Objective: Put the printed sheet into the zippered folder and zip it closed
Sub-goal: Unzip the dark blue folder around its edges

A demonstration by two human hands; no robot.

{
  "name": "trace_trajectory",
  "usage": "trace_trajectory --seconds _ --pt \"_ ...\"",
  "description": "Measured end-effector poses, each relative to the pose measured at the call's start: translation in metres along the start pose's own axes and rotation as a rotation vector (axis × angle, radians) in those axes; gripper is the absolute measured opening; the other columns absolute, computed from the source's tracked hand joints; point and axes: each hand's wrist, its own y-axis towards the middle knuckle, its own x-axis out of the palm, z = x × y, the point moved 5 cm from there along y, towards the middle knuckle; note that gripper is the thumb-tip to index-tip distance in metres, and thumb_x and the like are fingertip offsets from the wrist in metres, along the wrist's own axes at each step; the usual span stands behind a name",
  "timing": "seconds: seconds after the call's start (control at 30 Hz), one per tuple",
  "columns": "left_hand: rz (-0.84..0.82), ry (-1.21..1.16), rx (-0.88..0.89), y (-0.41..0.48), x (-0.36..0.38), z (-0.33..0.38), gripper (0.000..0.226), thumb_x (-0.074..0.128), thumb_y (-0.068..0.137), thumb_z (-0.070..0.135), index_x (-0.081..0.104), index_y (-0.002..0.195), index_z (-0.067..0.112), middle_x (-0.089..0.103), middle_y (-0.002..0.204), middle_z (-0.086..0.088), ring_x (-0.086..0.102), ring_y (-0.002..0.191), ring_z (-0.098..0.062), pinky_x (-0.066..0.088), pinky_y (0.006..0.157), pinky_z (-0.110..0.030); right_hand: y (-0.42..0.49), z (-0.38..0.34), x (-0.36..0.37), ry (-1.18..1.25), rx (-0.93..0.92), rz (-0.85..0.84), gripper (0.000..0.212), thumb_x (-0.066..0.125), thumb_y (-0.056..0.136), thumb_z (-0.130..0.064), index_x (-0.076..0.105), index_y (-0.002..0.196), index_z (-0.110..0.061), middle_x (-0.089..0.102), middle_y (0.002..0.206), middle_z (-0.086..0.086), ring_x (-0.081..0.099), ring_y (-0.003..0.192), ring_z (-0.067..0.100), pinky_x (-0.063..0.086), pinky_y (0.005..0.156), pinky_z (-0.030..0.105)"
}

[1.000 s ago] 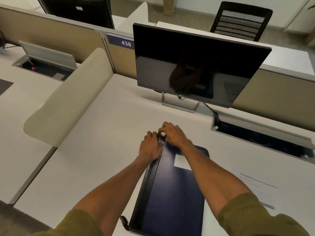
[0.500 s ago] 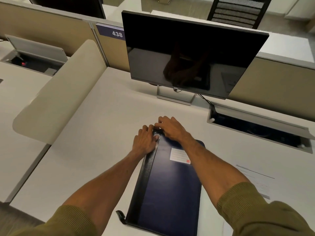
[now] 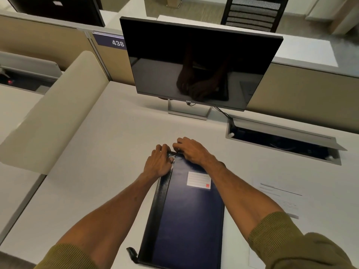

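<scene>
A dark blue zippered folder (image 3: 186,220) with a white label lies lengthwise on the desk in front of me. Its black zipper edge runs down the left side. My left hand (image 3: 159,164) rests on the far left corner of the folder, fingers curled at the zipper. Touching it, my right hand (image 3: 191,151) presses on the far edge at the same corner. The zipper pull is hidden under my fingers. The printed sheet (image 3: 279,197) lies flat on the desk to the right of the folder, partly under my right forearm.
A black monitor (image 3: 200,63) stands on its stand at the back of the white desk (image 3: 108,152). An open cable hatch (image 3: 281,140) sits at the back right. A beige divider (image 3: 56,113) borders the desk on the left.
Both hands stay at the folder's far left corner, with only small finger shifts. The camera has tilted and shifted slightly, so the whole scene has moved in view.
</scene>
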Motion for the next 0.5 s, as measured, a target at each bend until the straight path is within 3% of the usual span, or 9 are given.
trace_trajectory --seconds 0.17,0.3,0.5 --pt "-0.008 -0.214 0.030 0.004 -0.003 -0.001 0.027 0.058 0.104 0.020 0.047 0.125 0.008 0.056 0.127 -0.014 0.060 0.112 -0.036 0.053 0.096 -0.052 0.006 0.000 -0.004 0.323 0.093 -0.044 0.016 0.053 0.102 -0.002 0.065 0.107 -0.011 0.070 0.113 0.009 0.064 0.104 0.031 0.055 0.095 0.052" --pt "-0.064 -0.384 -0.028 0.004 -0.003 -0.004 0.026 0.058 0.105 0.017 0.046 0.126 0.008 0.070 0.113 -0.020 0.065 0.105 -0.039 0.052 0.094 -0.052 0.010 0.009 -0.003 0.579 0.185 -0.149 0.019 0.059 0.101 0.001 0.074 0.111 -0.005 0.072 0.118 0.015 0.066 0.115 0.035 0.054 0.103 0.045" --pt "-0.117 -0.472 -0.036 -0.002 -0.001 -0.004 0.026 0.058 0.107 0.020 0.046 0.127 0.008 0.067 0.123 -0.016 0.064 0.116 -0.038 0.052 0.101 -0.054 0.008 0.012 -0.002 0.701 0.176 -0.182 0.016 0.064 0.098 -0.002 0.076 0.107 -0.003 0.075 0.112 0.018 0.069 0.111 0.038 0.055 0.104 0.051"
